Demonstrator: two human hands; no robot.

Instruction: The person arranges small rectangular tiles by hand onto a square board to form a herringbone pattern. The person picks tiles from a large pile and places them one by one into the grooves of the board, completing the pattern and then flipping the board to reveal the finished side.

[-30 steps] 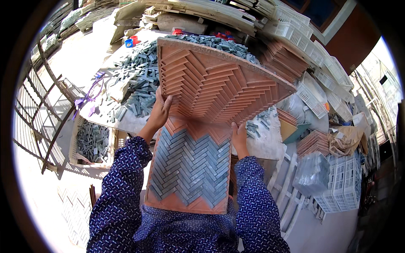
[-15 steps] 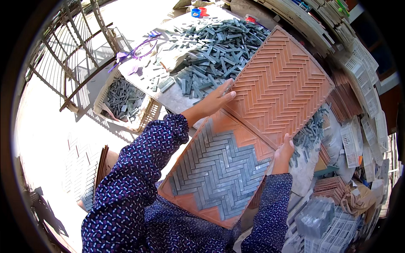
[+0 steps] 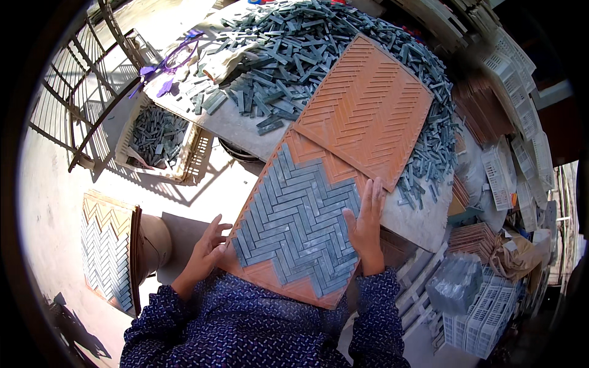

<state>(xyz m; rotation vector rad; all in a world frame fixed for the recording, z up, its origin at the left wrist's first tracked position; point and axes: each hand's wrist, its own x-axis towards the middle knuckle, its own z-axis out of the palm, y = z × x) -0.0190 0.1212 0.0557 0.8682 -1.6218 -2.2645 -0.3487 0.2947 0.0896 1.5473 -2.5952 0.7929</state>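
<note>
An orange herringbone mould tray point(image 3: 294, 221) filled with grey-green stone strips lies tilted before me, its near corner over my lap. A second orange tray point(image 3: 368, 104) with bare herringbone ridges lies beyond it, overlapping its far end and resting against the heap of loose stone strips point(image 3: 288, 52). My left hand point(image 3: 205, 250) is at the filled tray's left edge, fingers apart, fingertips close to the rim; whether they touch it I cannot tell. Along the right edge lies my right hand point(image 3: 367, 224), fingers stretched out and thumb spread over the strips.
The strips lie on a pale table point(image 3: 251, 132). To its left stand a cream crate point(image 3: 132, 147) of strips and a stack of filled trays point(image 3: 110, 251) by a bucket point(image 3: 154, 242). White crates point(image 3: 475, 319) and stacked orange trays point(image 3: 472, 239) are at right.
The bare-ridged tray, held in both hands before, now lies on the strip heap, released. My left hand has moved down to the filled tray's left edge, my right to its right edge.
</note>
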